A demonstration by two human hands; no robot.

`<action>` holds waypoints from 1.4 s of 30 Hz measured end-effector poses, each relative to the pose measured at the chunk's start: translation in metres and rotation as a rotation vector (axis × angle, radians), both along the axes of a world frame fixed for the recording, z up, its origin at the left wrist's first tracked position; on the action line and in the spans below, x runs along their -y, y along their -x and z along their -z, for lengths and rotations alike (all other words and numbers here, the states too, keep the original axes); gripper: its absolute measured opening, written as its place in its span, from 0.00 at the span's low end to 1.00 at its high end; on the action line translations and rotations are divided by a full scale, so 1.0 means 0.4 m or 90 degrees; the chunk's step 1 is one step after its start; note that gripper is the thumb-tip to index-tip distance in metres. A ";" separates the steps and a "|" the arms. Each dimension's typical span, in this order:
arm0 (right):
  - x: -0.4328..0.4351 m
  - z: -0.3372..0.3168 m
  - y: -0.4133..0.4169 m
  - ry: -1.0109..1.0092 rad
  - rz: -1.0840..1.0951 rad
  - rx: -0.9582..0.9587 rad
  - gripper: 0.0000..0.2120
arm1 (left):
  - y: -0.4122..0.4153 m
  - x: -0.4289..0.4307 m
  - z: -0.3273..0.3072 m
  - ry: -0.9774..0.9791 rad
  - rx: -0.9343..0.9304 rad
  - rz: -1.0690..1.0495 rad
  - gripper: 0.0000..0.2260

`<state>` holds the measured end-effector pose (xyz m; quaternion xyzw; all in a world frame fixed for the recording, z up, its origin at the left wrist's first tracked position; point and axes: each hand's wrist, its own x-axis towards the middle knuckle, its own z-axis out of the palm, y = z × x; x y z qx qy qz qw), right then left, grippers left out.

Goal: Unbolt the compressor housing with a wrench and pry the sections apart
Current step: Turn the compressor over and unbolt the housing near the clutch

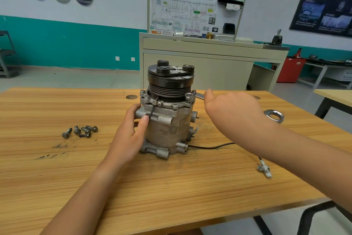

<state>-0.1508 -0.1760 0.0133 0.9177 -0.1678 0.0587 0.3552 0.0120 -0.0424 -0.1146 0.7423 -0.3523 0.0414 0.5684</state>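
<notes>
A grey metal compressor (pixel 167 120) with a black pulley on top stands upright in the middle of the wooden table (pixel 171 187). My left hand (pixel 131 135) grips its left side, thumb across the housing. A silver wrench (pixel 198 96) has its ring end on a bolt at the housing's upper right flange; its other ring end (pixel 274 115) sticks out behind my wrist. My right hand (pixel 232 113) holds the wrench's shaft, with the fingers hidden behind the hand.
Several loose bolts (pixel 81 131) lie on the table left of the compressor. A black wire with a white connector (pixel 264 171) trails to the right. A beige training bench (pixel 209 59) stands behind the table, and another table edge (pixel 333 97) is at right.
</notes>
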 end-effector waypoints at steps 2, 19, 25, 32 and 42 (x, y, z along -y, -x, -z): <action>0.016 -0.009 -0.003 0.022 -0.021 -0.013 0.17 | 0.001 0.000 -0.001 -0.002 0.001 0.000 0.21; 0.248 0.104 -0.168 -0.267 -0.126 0.246 0.13 | 0.004 -0.002 -0.001 -0.006 0.017 -0.005 0.20; 0.300 0.113 -0.055 -0.559 -0.140 0.505 0.08 | 0.039 -0.004 -0.035 0.052 0.186 -0.140 0.19; 0.233 0.161 -0.038 -1.016 -0.063 0.644 0.09 | 0.096 0.087 -0.256 -0.258 0.732 0.015 0.11; 0.208 0.281 -0.058 -1.092 -0.115 0.619 0.09 | 0.078 0.164 -0.377 -0.600 0.767 0.085 0.12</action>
